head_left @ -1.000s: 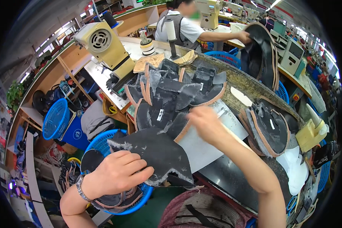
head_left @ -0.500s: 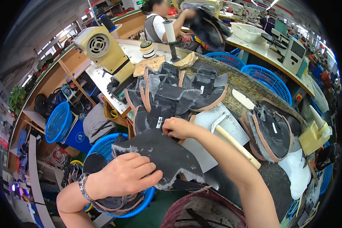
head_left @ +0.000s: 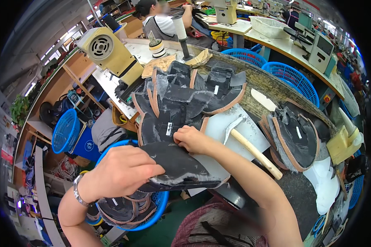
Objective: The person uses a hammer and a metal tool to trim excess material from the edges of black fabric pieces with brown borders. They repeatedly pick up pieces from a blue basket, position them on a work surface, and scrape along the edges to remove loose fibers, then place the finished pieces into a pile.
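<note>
We hold a curved black piece (head_left: 177,162), matt-faced with a frayed pale fringe, clenched in our left hand (head_left: 123,168), before the piled tan-rimmed pieces (head_left: 179,99). Our right hand (head_left: 189,139) sets curled fingers at its far edge; we cannot tell whether they pinch. Rightward, a wooden-handled hammer (head_left: 255,153) rests partly on a smooth grey plate (head_left: 212,129).

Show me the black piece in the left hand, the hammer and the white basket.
Black piece (head_left: 174,161): head view, its upper face.
Hammer (head_left: 254,152): head view, middle of the pale handle.
White basket (head_left: 264,33): head view, its near side wall.
</note>
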Demonstrator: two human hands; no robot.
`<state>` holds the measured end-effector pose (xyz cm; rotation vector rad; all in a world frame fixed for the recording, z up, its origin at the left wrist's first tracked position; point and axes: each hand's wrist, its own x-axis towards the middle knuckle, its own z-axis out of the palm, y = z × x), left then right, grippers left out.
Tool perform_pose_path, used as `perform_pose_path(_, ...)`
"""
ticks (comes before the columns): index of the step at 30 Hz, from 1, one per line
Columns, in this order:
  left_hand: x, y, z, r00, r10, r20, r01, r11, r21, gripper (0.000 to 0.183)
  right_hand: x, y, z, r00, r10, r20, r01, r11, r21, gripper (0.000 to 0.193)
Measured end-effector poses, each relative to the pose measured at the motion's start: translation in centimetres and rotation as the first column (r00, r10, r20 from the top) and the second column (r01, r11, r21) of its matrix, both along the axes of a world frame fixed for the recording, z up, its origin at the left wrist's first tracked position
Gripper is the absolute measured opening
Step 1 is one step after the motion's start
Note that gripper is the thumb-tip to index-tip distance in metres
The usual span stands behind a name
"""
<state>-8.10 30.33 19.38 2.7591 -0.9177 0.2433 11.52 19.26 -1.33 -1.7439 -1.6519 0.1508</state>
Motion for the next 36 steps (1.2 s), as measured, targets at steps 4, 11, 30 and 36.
perform_pose_path(4, 1.3, -1.8, -0.7, 0.990, -0.022, -0.138, 0.007, 0.994, -0.108, 0.022, 0.4, -0.7, -0.1, 0.992, -0.003, 0.129, 0.003, 1.000, -0.005, 0.016)
perform_pose_path(11, 5.7, -4.8, -2.1, 0.613, -0.271, -0.742, -0.513, 0.579, -0.634, 0.031, 1.5, -1.1, -1.4, 0.976, 0.061, -0.210, -0.032, 0.990, 0.136, 0.011)
perform_pose_path(30, 9.9, 4.7, -19.1, 0.933, 0.306, -0.190, -0.309, 0.951, 0.015, 0.054, 2.1, -5.6, 1.9, 0.980, 0.065, 0.186, -0.061, 0.998, -0.030, 0.009)
perform_pose_path(36, 7.7, 2.5, -16.2, 0.891, 0.453, 0.029, -0.421, 0.848, -0.322, 0.053, 1.0, -8.1, 2.2, 0.939, 0.021, 0.344, -0.010, 0.999, -0.035, 0.011)
